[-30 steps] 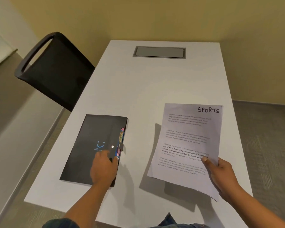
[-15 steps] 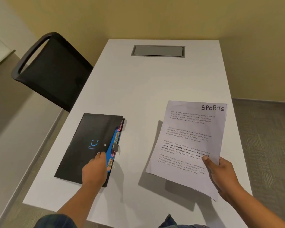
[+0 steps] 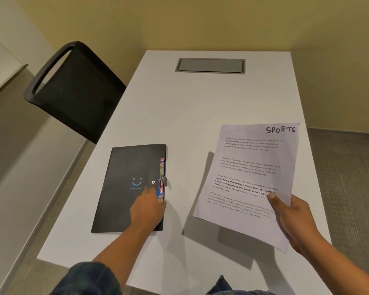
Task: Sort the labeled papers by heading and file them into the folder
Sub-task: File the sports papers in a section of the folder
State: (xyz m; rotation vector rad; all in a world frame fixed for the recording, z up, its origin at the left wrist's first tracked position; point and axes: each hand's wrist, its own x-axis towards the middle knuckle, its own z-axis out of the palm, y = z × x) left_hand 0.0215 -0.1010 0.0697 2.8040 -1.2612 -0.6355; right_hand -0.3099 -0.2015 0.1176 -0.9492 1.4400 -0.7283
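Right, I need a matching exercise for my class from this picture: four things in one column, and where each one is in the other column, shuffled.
Things
1. black folder
2. SPORTS paper
3. chair
4. grey plate

Places
A. set into the far end of the table
B. held in the right hand
C. beside the table, on the left
D. flat on the table, under the left hand

Pairs: 1-D, 2-B, 3-C, 4-A

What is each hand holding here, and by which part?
Right hand holds the SPORTS paper by its lower right edge, thumb on top. Left hand only rests on the black folder.
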